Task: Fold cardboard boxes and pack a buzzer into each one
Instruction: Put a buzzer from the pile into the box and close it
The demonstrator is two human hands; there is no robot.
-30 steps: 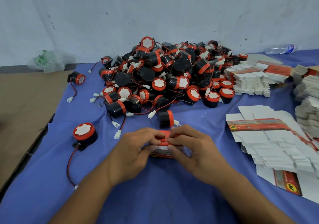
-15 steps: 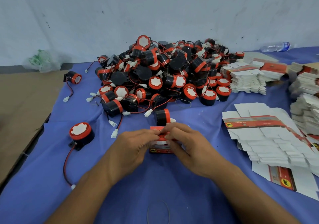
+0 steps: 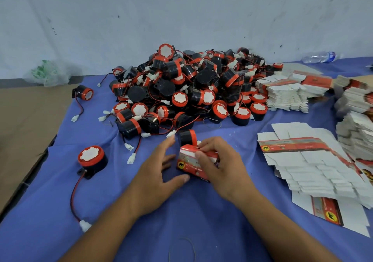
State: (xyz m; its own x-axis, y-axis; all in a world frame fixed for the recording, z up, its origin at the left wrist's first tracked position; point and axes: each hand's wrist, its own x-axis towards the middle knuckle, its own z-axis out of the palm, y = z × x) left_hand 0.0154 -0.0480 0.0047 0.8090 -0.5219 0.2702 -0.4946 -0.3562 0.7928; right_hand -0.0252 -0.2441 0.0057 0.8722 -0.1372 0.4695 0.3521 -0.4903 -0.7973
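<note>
A small folded cardboard box [image 3: 189, 161], red and white with a yellow elephant mark, sits on the blue cloth in front of me. My right hand [image 3: 220, 160] grips it from above, thumb on its near face and fingers curled over the top. My left hand [image 3: 159, 173] has its fingers spread, just left of the box, thumb tip beside its lower edge. A loose black and red buzzer [image 3: 187, 136] stands right behind the box. The big buzzer pile [image 3: 187, 88] lies further back.
Flat box blanks [image 3: 314, 160] fan out on the right, with more stacks [image 3: 286, 94] behind and at the far right edge [image 3: 357, 120]. A single buzzer [image 3: 91, 159] with red wire lies left. A water bottle [image 3: 319, 56] rests by the wall. Brown cardboard [image 3: 24, 124] borders the cloth's left edge.
Both hands were pinching the box top together. Now my left hand has let go and spread open to the left, while my right hand keeps hold of the box.
</note>
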